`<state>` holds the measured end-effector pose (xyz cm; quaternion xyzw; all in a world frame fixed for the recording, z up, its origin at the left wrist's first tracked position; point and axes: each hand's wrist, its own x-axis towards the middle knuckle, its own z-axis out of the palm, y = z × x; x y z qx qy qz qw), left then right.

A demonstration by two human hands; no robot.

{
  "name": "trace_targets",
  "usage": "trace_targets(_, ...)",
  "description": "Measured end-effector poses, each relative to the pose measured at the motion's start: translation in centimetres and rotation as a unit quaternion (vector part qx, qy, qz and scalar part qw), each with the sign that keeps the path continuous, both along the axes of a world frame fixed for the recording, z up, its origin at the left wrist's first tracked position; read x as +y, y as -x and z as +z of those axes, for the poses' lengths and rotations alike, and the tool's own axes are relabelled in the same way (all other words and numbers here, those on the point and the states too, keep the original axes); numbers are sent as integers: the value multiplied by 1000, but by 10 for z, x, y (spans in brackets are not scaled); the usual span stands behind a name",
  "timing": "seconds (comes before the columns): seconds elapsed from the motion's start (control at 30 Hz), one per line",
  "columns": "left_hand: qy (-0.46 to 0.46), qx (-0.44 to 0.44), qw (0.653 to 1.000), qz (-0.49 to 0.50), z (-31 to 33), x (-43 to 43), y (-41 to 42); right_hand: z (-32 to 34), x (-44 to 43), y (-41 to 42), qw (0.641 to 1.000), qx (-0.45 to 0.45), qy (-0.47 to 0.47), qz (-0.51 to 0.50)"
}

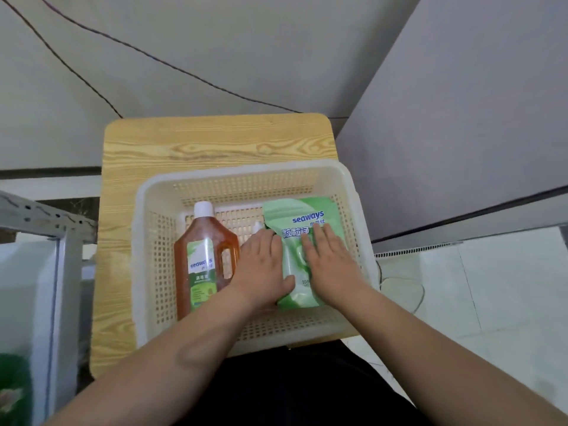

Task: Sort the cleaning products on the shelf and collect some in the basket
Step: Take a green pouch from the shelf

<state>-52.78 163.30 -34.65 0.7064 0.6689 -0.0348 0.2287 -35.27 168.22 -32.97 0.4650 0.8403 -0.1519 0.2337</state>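
Note:
A cream plastic basket (246, 176) stands on a small wooden table (215, 142). Inside it, on the left, lies an amber disinfectant bottle (199, 259) with a white cap and green label. A green pouch (295, 222) lies flat on the right side of the basket. My right hand (330, 265) rests flat on the pouch with straight fingers. My left hand (262, 269) lies beside it, its thumb touching the pouch's left edge; it covers most of a small white-capped item (257, 226) between bottle and pouch.
A white metal shelf frame (66, 241) stands to the left, with a white container (24, 287) and a green item (12, 388) on it. Grey walls rise behind the table. Pale floor tiles (476, 287) lie to the right.

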Motion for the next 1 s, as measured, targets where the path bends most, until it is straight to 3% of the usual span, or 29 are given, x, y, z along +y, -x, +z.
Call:
trace_targets(0.17, -38, -51, 998, 28, -11, -13, -5, -25, 7, -15, 996, 14, 86, -4)
trace_targets(0.27, -29, -6, 999, -28, -20, -18, -8, -38, 8, -14, 996, -12, 88, 8)
trace_targets(0.37, 47, 41, 998, -29, -27, -20, -9, -44, 9, -11, 996, -18, 84, 30)
trace_targets(0.53, 82, 142, 986, -35, -8, -8, -18, -29, 22, -12, 992, -27, 104, 70)
trace_targets(0.63, 78, 100, 987, 98, 27, -24, -36, -4, 21, -13, 988, 12, 90, 123)
trace_targets(0.73, -43, 11, 964, 260, 63, -76, -68, 26, 5, -25, 970, 116, 54, 208)
trace_targets(0.83, -170, 52, 938, 299, 89, -149, -111, 53, -28, -44, 937, 186, 64, 288)
trace_targets(0.93, -85, 45, 921, 377, 101, -222, -158, 69, -75, -62, 892, 176, 67, 410)
trace_targets(1.0, -9, 16, 887, 461, 99, -270, -186, 73, -111, -70, 864, 156, 80, 472)
